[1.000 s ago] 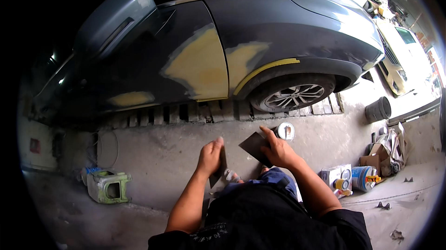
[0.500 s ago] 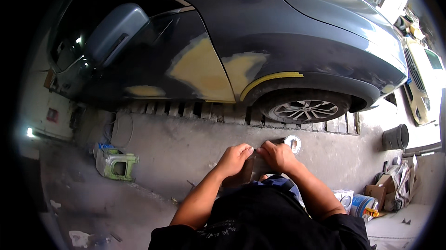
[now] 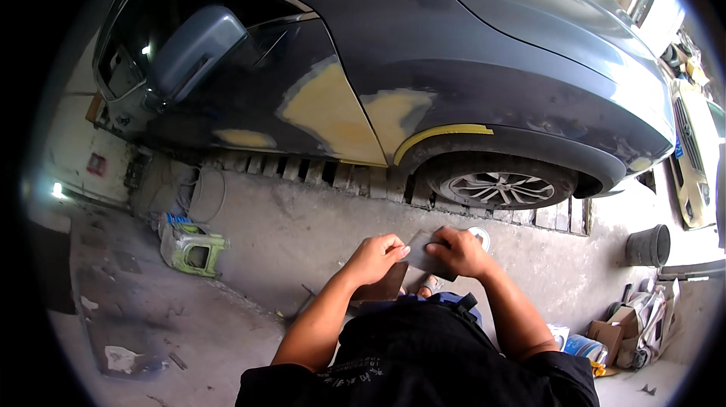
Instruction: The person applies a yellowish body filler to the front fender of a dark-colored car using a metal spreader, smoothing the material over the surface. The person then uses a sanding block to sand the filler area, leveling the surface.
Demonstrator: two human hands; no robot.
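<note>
My left hand (image 3: pixel 376 257) pinches a brown, rectangular piece of sandpaper (image 3: pixel 384 287) that hangs below its fingers. A separate greyish piece of sandpaper (image 3: pixel 420 251) is gripped in my right hand (image 3: pixel 463 253), with its thumb pressed on the face and a darker lower edge showing. The two hands are slightly apart in front of my body, over my feet. Beyond them stands a dark grey car (image 3: pixel 514 67) with a large yellowish filler patch (image 3: pixel 321 108) on its door and another patch (image 3: pixel 393 112) on the fender. Yellow tape (image 3: pixel 446 131) follows the wheel arch.
An open round tin (image 3: pixel 484 236) is partly behind my right hand. A green stool (image 3: pixel 195 248) stands at left, a dark bucket (image 3: pixel 648 245) at right. Cardboard boxes (image 3: pixel 607 335) and a blue can (image 3: pixel 584 348) lie at lower right. The front wheel (image 3: pixel 501 188) is near a slatted floor grate (image 3: pixel 348 177).
My hands, fingertips close together before, have drawn slightly apart. A separate piece of sandpaper now shows in each hand. The view has shifted a little.
</note>
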